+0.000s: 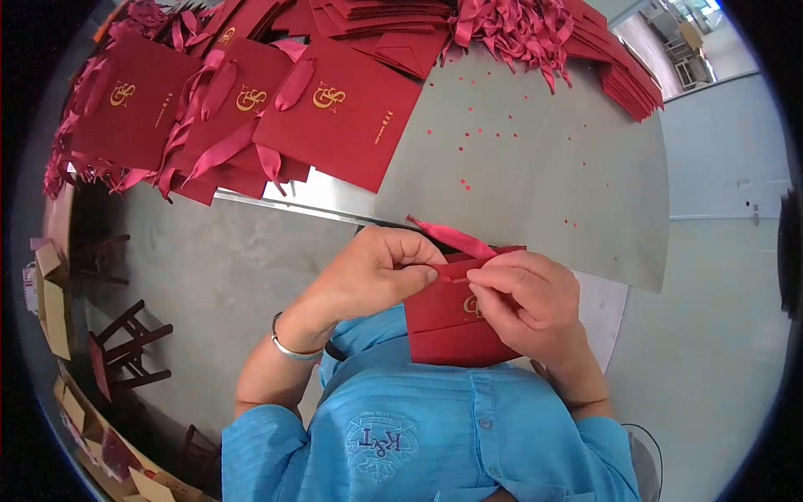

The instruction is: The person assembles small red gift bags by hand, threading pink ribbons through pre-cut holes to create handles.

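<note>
A red paper gift bag [447,330] with a gold logo is held upright against my lap. My left hand [376,272], with a silver bangle at the wrist, is closed on the bag's top edge, thumb on the near face. At the right of the same edge, my right hand [535,301] is pinched shut at a short bit of pink ribbon on the near face; its fingers partly cover the logo. A longer pink ribbon [456,238] lies across the far side of the bag's mouth and runs behind my right fingers.
Several red gift bags [368,125] with ribbon handles lie at the table's left. A heap of pink ribbons [514,38] and stacked red bags [631,88] sit at the back. Small red dots dot the grey table [535,192]. A wooden stool [125,351] stands left.
</note>
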A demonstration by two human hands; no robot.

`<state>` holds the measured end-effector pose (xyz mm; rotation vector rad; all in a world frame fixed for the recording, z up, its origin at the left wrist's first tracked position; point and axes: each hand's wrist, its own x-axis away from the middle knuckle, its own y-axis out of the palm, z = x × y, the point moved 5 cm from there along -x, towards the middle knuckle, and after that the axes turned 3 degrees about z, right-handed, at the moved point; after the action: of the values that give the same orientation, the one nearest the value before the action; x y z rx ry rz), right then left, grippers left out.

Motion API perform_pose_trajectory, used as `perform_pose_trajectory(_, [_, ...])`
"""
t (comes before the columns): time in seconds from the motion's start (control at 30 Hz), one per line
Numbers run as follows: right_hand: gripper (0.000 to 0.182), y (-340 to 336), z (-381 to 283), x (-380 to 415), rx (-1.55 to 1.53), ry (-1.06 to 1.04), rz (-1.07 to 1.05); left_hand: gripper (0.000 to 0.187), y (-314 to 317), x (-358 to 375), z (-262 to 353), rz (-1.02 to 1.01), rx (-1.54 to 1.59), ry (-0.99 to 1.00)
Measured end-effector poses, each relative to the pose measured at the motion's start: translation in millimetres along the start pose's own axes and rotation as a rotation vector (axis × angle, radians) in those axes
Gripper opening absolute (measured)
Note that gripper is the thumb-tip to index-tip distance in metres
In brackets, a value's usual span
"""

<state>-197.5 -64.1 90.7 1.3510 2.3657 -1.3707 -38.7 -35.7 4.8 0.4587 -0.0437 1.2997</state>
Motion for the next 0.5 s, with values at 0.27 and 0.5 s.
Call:
perform_pose_trajectory(0.27, [0.025,9,-5,-1,0.060,-0.123,0.020,0.012,1,2,6,0.012,-0.038,-0.046])
perform_pose_trajectory(0.5, [0.024,16,-5,2,0.143,-0.158,0.017,0.011,1,3,4,0.047,-0.102,-0.039])
